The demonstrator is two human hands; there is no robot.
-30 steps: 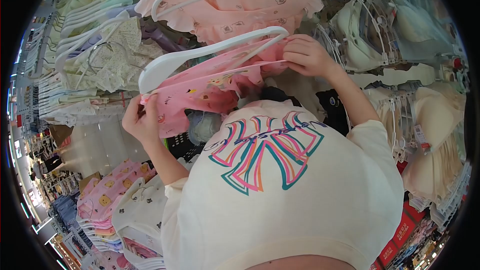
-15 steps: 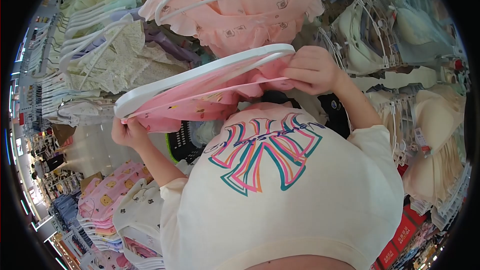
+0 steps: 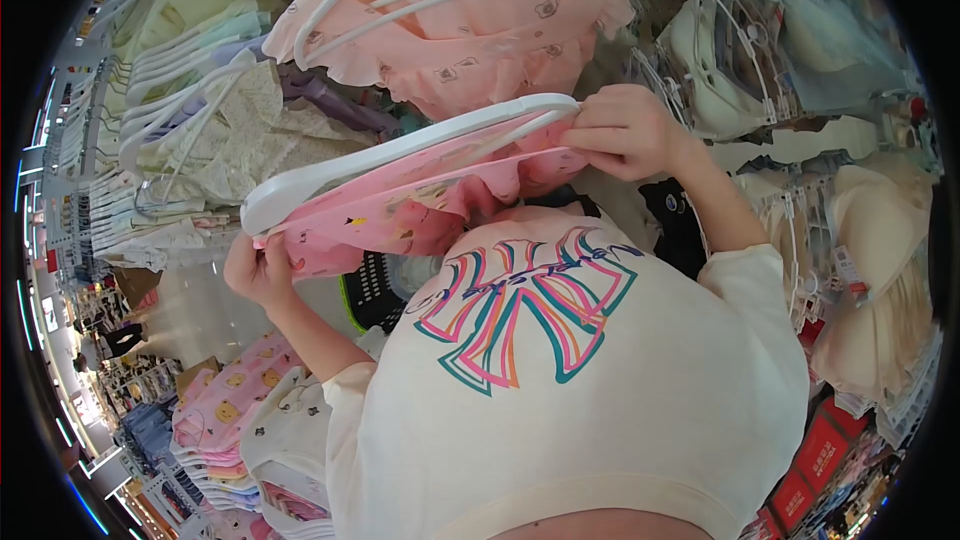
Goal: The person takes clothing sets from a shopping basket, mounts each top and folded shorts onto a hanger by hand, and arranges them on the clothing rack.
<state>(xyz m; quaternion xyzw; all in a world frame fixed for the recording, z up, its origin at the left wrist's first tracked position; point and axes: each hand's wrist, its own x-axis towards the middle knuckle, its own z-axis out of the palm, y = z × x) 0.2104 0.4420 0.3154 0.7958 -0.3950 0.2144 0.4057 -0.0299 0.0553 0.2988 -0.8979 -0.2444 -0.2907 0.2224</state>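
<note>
Between the fingertips of the left hand (image 3: 258, 268) and the right hand (image 3: 628, 132) stretches a pink printed garment (image 3: 405, 223), spread along a white hanger (image 3: 400, 150). Left thumb and fingers are closed on its cloth just under the hanger's left end; right fingers are curled onto the cloth at the opposite end. Whether those right fingers also grip the hanger, I cannot tell. Beyond the fingers hang peach garments (image 3: 500, 25); ahead of the left fingers hangs an off-white patterned garment (image 3: 235, 130). Between the 2 hands, below the cloth, shows part of a black basket (image 3: 370, 290). Well out past the right fingers hang beige bras (image 3: 870, 215).
</note>
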